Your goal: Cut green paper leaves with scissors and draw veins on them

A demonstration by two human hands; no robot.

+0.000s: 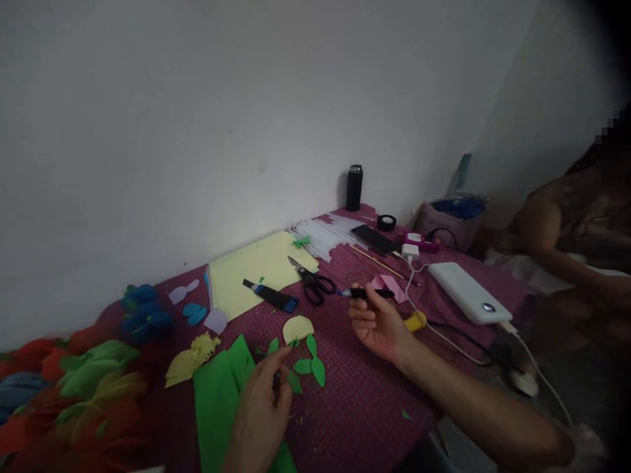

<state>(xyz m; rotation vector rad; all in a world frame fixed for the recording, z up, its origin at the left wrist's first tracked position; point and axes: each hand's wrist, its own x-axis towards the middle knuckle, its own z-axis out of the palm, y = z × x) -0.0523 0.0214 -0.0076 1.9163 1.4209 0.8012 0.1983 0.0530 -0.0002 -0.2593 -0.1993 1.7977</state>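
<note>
Far to the left of the black scissors [315, 288], we see a big heap of puffy flowers [96, 364] in red, green, yellow and blue. Nearer to the scissors, but on their left, we find light purple pieces [183, 292], a yellow ruffled piece [190, 361] and a small blue piece [195, 313]. Bright green sheets [213, 394] lie to the left of the scissors and closer to us. A big pale yellow sheet [236, 269] spreads out left of the scissors, and their tip lies over it. In front of the scissors and a bit left, we see the left hand [263, 407], with its fingers curled in around a small dark thing [277, 382]; we cannot tell what that thing is. Just left of the scissors lies a dark tool with a blue end [271, 295]. In front of them are a round cream piece [298, 328] and green leaf shapes [317, 369]. Behind the scissors we spot white strips [325, 236]. Just right of the scissors, the right hand [377, 322] pinches a black pen [372, 293], and its bluish tip points at their handles. A bit farther right of the scissors is folded pink paper [401, 291], and well to their right we see a white power bank [466, 289] and another person [542, 220].
</note>
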